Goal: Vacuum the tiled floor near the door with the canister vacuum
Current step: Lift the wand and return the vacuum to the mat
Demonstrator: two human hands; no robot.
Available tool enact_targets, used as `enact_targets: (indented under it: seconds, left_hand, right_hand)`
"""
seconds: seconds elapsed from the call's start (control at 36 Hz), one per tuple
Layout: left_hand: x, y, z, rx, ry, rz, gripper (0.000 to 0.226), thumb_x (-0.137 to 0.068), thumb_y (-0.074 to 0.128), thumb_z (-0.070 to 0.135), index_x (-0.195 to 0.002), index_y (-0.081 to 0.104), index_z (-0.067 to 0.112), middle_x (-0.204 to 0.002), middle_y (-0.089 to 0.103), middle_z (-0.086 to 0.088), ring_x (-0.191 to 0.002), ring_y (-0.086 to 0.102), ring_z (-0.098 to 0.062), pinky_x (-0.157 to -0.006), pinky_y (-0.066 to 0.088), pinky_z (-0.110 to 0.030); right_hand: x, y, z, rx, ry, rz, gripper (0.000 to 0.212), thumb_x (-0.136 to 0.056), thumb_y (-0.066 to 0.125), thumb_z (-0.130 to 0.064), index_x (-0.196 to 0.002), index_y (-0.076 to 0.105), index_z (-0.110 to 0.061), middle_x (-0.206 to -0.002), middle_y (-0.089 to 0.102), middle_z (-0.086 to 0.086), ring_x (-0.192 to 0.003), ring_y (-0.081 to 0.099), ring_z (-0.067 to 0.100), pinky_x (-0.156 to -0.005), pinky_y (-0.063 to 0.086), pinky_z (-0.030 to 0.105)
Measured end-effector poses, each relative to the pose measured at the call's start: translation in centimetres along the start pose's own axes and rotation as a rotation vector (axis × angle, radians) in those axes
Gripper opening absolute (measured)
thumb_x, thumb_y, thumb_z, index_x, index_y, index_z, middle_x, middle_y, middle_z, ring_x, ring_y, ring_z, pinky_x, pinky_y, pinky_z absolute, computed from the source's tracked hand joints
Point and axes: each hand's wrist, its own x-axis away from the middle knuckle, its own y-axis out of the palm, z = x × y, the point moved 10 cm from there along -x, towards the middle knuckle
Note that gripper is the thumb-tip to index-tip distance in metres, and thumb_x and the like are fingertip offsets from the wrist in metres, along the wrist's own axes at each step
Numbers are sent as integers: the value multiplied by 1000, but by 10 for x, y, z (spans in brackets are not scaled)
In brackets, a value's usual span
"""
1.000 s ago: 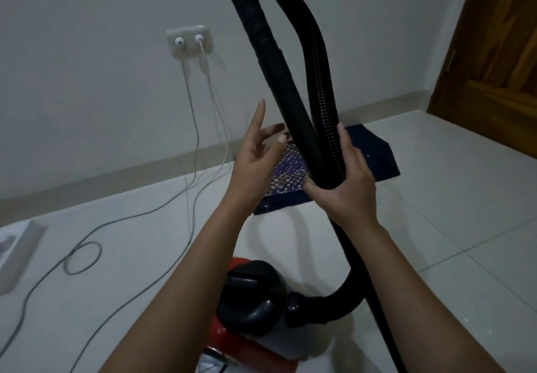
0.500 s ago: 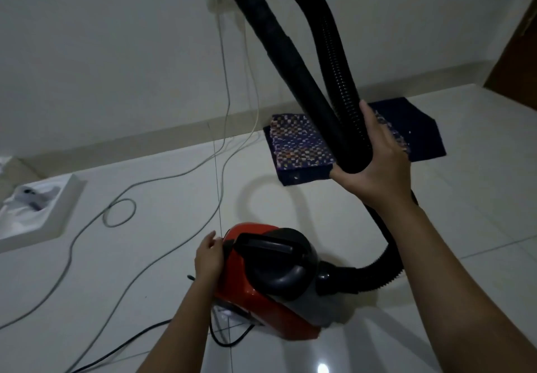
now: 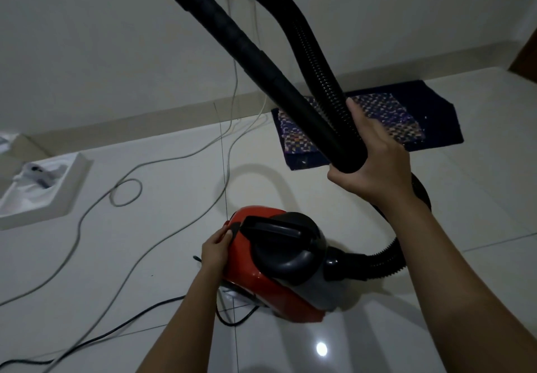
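Note:
A red and black canister vacuum (image 3: 279, 262) stands on the pale tiled floor (image 3: 479, 198) just in front of me. Its ribbed black hose (image 3: 316, 61) loops from the front of the canister up past the top of the view. My right hand (image 3: 372, 163) is shut around the smooth black wand (image 3: 247, 52) and the hose together, holding them up at an angle. My left hand (image 3: 216, 249) rests on the rear left of the red body, thumb on a black button there. The wand's upper end is out of view.
A dark blue mat (image 3: 369, 122) with a checked middle lies by the skirting. White cables (image 3: 128, 189) trail from the wall across the floor. A black power cord (image 3: 116, 329) runs left from the vacuum. A white tray (image 3: 66, 192) lies at left. A wooden door edge (image 3: 526, 55) shows at right.
My left hand dropped from beside the wand to the vacuum's rear and now presses on it. My view tilted down and left. The right hand kept its hold.

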Motion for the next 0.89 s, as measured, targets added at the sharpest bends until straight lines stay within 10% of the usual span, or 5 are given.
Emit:
enact_targets:
  seconds: [0.89]
  left_hand:
    - [-1,0,-13,112,10,-62,43,-95,56,29,-135,54,15,-139,52,-14,-123,51,-32,-96,44,-39]
  right_hand:
    - [8,5,13,15,-16,-22,98,-62,66,-38,-151,27,-28,-109,59,2,-86,59,20,-69,55,36]
